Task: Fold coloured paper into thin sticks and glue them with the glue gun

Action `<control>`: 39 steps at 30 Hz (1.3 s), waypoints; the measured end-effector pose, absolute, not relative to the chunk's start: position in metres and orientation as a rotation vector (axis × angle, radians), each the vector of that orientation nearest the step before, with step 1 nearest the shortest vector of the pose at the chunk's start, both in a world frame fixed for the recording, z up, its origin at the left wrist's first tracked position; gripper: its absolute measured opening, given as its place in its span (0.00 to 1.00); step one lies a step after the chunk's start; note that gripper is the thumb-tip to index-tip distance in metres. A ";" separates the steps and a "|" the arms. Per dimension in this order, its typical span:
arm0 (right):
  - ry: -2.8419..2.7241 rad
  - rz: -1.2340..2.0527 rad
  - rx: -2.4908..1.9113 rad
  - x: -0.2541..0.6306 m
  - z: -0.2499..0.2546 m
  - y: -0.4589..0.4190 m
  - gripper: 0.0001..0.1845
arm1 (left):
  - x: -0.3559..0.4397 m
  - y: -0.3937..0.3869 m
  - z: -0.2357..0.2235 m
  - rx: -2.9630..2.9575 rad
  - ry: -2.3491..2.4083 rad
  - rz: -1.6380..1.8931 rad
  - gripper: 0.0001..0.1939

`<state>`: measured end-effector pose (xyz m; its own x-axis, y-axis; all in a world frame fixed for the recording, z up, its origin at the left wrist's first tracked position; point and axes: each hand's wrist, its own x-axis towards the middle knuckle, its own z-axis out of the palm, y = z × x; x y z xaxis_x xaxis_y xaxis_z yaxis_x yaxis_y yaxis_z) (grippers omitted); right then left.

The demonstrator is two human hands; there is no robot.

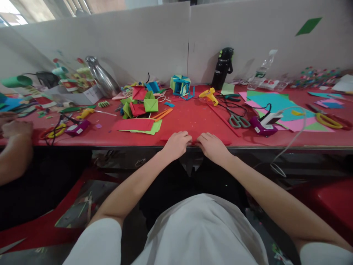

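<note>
At the front edge of the red table, my left hand (178, 145) and my right hand (213, 147) are close together with curled fingers. Both pinch a sheet of red paper (225, 141), low against the tabletop; its near edge is partly hidden under the fingers. To the left of my hands lie red and light-green paper strips (135, 125) in a stack, with orange strips (163, 115) beside them. Behind those sits a pile of folded green and red paper pieces (151, 104). A thin red paper strip (223, 119) slants across the table by my right hand.
Right of centre are grey-handled scissors (239, 120), a yellow glue gun (209, 96), a purple power socket (263, 127) with a cable hanging over the edge, and coloured sheets (271, 105). Bottles (223, 68) stand along the partition. Another person's arm (16, 147) rests at far left.
</note>
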<state>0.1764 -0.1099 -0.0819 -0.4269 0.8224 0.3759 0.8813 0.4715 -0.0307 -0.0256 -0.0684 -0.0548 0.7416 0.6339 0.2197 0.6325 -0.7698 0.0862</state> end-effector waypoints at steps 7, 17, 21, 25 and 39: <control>-2.383 -0.325 -1.416 0.191 -0.083 -0.120 0.10 | -0.035 -0.076 -0.060 2.827 1.208 0.458 0.07; -2.370 -0.138 -1.382 0.215 -0.083 -0.120 0.10 | -0.045 -0.081 -0.059 2.814 1.302 0.416 0.06; -2.389 -0.152 -1.416 0.224 -0.081 -0.114 0.15 | -0.061 -0.085 -0.064 2.888 1.427 0.410 0.08; -2.430 -0.059 -1.369 0.233 -0.080 -0.111 0.16 | -0.073 -0.086 -0.072 2.995 1.488 0.422 0.11; -2.295 0.217 -1.417 0.258 -0.083 -0.100 0.20 | -0.099 -0.042 -0.075 2.984 1.061 0.346 0.15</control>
<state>0.2582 -0.1002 -0.0831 -0.3837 0.8806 0.2782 0.8127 0.4651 -0.3512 -0.0988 -0.0420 -0.0750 0.7549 0.6187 0.2177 0.6282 -0.7774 0.0312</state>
